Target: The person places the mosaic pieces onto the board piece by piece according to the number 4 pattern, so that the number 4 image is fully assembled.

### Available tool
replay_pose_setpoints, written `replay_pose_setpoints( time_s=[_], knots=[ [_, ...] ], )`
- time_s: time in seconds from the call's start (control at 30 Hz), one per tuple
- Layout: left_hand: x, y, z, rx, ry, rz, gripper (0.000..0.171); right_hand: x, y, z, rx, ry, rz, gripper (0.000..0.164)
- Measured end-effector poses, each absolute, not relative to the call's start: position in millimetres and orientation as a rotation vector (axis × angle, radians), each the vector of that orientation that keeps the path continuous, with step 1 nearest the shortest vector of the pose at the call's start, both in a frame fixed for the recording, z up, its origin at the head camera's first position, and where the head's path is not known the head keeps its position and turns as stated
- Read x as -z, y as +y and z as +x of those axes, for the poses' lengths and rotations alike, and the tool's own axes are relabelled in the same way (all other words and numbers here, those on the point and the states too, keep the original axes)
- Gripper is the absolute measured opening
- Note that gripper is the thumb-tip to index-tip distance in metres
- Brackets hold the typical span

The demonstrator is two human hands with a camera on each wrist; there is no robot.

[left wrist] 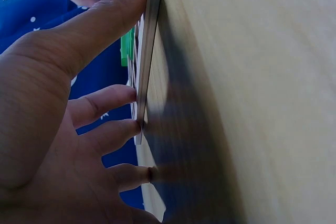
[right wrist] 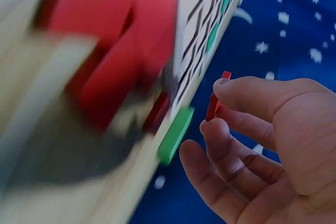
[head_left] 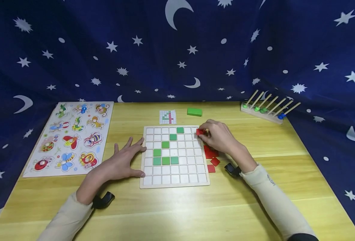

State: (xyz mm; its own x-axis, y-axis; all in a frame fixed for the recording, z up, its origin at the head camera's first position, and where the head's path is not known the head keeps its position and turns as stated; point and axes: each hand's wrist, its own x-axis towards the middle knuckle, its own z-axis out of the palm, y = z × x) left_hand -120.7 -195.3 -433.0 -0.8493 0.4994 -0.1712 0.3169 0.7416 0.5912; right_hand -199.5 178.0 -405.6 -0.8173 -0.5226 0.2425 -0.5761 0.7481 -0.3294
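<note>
A pale wooden grid board point(head_left: 175, 184) lies on the table with several green square tiles point(head_left: 165, 144) set in its cells. My left hand point(head_left: 122, 163) rests along the board's left edge, fingers spread, thumb touching the side; the left wrist view shows the thumb point(left wrist: 113, 14) against the edge. My right hand point(head_left: 221, 136) pinches a red square tile point(right wrist: 214, 100) between thumb and fingertips, over the board's upper right corner. Beside the board's right edge, partly under that hand, lie loose red tiles point(head_left: 211, 152).
Behind the board are a small pattern card point(head_left: 167, 117) and a green block point(head_left: 194, 112). An insect puzzle board point(head_left: 72, 139) lies at the left. A peg stand with green and blue beads point(head_left: 261, 113) stands at the back right. A dark blue starry curtain point(head_left: 153, 50) hangs behind.
</note>
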Motion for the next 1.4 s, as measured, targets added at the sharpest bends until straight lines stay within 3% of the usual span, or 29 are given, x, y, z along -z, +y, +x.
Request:
replay_pose_setpoints(
  time_s=[0.37, 0.87, 1.4],
  knots=[
    [433.2, -195.0, -120.9, -0.801, 2.624, 0.62, 0.085, 412.1, 135.1, -196.6, -0.634, -2.85, 1.039, 0.018],
    [432.3, -194.2, -118.9, -0.796, 2.629, 0.623, 0.086, 412.1, 111.9, -198.1, -0.538, -2.941, 0.995, 0.019],
    [432.0, -194.0, -118.7, -0.799, 2.639, 0.631, 0.084, 406.7, 146.2, -196.6, -0.572, -2.937, 0.926, 0.02]
  ],
)
